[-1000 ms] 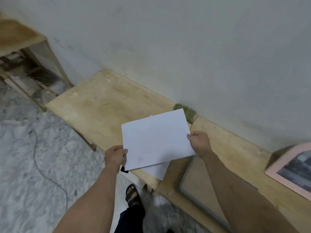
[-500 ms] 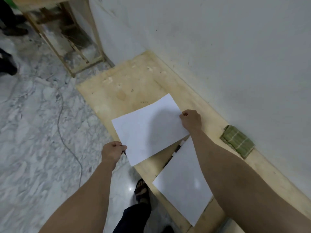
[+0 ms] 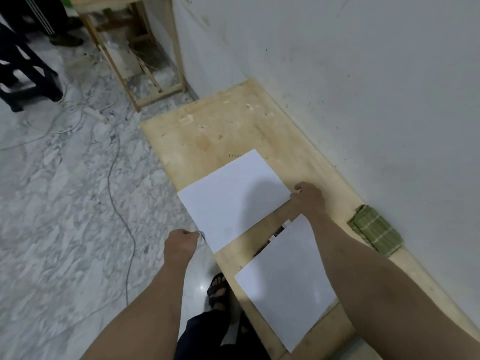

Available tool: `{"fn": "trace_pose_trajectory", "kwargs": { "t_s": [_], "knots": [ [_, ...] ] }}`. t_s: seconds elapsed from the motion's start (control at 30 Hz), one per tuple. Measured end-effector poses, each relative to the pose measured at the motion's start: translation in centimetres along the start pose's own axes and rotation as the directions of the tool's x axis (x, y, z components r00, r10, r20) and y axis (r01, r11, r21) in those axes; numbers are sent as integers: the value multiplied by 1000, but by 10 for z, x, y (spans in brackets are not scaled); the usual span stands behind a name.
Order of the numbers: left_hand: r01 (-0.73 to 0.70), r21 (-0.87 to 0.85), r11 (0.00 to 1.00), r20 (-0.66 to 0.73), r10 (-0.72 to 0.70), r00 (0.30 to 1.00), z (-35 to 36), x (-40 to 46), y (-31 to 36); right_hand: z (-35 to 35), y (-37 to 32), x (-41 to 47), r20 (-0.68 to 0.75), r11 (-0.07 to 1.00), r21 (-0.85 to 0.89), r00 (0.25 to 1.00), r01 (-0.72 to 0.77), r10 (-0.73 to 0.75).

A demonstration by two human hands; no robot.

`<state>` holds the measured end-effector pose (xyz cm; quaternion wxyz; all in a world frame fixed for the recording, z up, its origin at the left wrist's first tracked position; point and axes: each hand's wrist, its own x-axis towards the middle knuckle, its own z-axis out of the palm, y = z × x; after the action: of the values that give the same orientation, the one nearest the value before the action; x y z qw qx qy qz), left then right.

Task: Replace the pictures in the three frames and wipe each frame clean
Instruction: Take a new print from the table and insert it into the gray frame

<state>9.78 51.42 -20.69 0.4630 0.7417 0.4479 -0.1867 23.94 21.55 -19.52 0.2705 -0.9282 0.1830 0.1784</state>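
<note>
The right hand (image 3: 309, 201) is curled closed, pinching the right corner of a white sheet of paper (image 3: 233, 198) at the centre of the frame. The left hand (image 3: 180, 246) is closed in a loose fist at the sheet's lower-left edge; whether it actually grips the paper I cannot tell, since the fingers are turned away. The sheet lies low over the plywood desk (image 3: 233, 126), blank side up, its long axis running from lower left to upper right, with its near corner hanging past the desk's front edge. A second white sheet (image 3: 285, 294) lies flat on the desk lower in the frame, under the right forearm, its long axis running from the bottom up toward the right hand. Dark printed edges peek out along its upper-left side. A folded green cloth (image 3: 375, 229) sits against the wall at the right, well apart from both sheets.
</note>
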Motion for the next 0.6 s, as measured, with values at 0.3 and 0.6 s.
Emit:
{"fn": "trace_pose_trajectory", "kwargs": {
  "t_s": [0.3, 0.6],
  "knots": [
    [64, 61, 996, 290, -79, 954, 54, -90, -53, -20, 104, -38, 105, 935, -354, 994, 12, 27],
    [101, -40, 994, 202, -91, 975, 81, -129, -69, -7, 131, -66, 103, 964, -260, 992, -47, 76]
  ]
}}
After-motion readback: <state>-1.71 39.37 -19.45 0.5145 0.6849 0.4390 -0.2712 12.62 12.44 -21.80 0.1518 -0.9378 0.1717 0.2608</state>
